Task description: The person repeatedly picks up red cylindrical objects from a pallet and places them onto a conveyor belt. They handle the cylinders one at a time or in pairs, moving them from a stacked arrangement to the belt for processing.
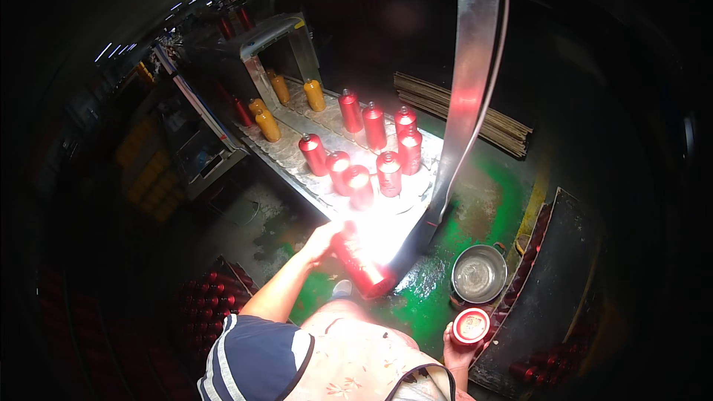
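Note:
My left hand (pixel 321 243) is closed around a red metal bottle (pixel 365 271), tilted at the near end of the conveyor table under a glaring light. That glare washes out part of the bottle and some of my fingers. Low on the right, my right hand (pixel 456 355) grips another red bottle (pixel 471 327), whose round end faces up. Several red bottles stand upright on the table, among them one near the front (pixel 389 174) and one farther back (pixel 350 110). Orange bottles (pixel 314 95) stand beyond them.
A metal post (pixel 474 67) rises at the table's right edge. The conveyor table (pixel 290 178) runs back through a metal arch (pixel 249 59). A metal pot (pixel 479 275) sits to the right, beside a dark board (pixel 549 282). Wooden slats (pixel 464 111) lie behind; red bottles (pixel 215 289) are stacked left.

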`<action>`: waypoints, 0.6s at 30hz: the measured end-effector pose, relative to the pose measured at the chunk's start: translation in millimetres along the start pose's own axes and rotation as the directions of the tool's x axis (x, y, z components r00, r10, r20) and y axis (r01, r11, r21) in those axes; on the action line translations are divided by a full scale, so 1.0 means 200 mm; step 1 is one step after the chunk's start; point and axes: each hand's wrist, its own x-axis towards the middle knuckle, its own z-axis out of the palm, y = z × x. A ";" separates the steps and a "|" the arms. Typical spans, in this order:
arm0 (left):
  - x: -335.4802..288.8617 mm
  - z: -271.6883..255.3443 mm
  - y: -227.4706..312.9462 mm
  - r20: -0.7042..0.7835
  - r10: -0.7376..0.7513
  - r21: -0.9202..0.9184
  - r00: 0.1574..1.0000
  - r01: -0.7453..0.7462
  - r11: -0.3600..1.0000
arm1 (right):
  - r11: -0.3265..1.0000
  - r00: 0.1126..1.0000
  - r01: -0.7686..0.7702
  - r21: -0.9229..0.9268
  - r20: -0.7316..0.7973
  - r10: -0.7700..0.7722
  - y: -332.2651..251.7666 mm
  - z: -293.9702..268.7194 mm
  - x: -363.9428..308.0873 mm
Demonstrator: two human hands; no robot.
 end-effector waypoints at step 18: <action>1.31 -1.44 1.01 0.028 0.703 0.949 0.711 -0.240 0.204 | 0.172 0.930 0.363 -0.916 0.342 -0.137 2.04 1.68 1.29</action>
